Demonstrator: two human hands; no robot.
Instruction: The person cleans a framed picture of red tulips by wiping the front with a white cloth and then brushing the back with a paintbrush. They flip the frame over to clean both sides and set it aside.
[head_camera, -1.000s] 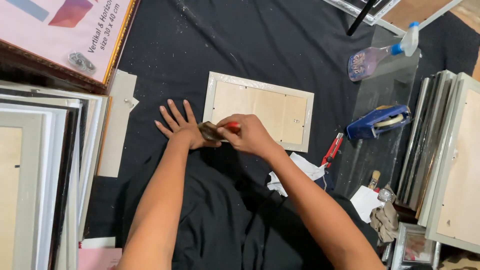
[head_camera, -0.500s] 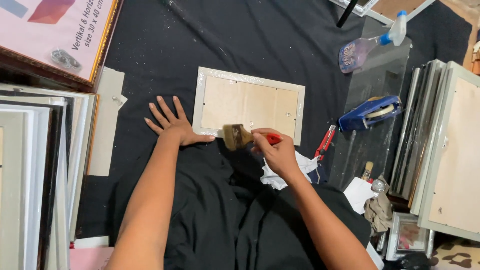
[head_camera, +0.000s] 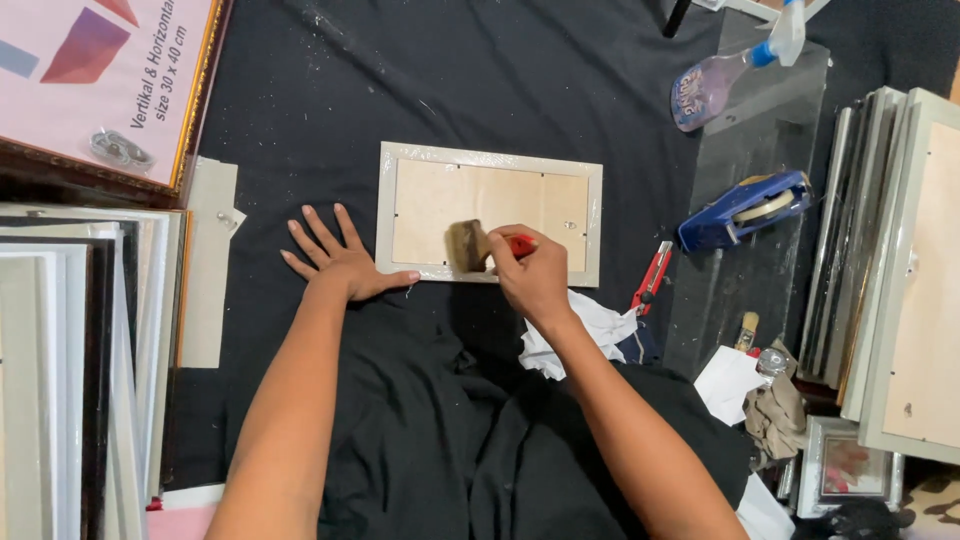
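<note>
Head view, near to far: black cloth (head_camera: 420, 430) covers the lower centre, both forearms crossing it. Left hand (head_camera: 335, 255) lies flat on the cloth, fingers spread, thumb tip touching the lower left corner of the picture frame (head_camera: 489, 214). Right hand (head_camera: 530, 275) has its fingers curled tight around the red handle of a paintbrush (head_camera: 478, 246); bristles rest on the frame's brown backing board, near the lower edge. Frame lies face down at centre, long side horizontal. White rag (head_camera: 590, 330) sits just under the right wrist. Red utility knife (head_camera: 651, 278) lies just right of the frame. Small brush (head_camera: 746, 331) further right, lower. Blue tape dispenser (head_camera: 742, 209) on a glass sheet (head_camera: 760, 140) at right. Spray bottle (head_camera: 730, 70) upper right. Stacked frames (head_camera: 80, 360) along the left edge, another frame stack (head_camera: 900, 260) at the right edge.
</note>
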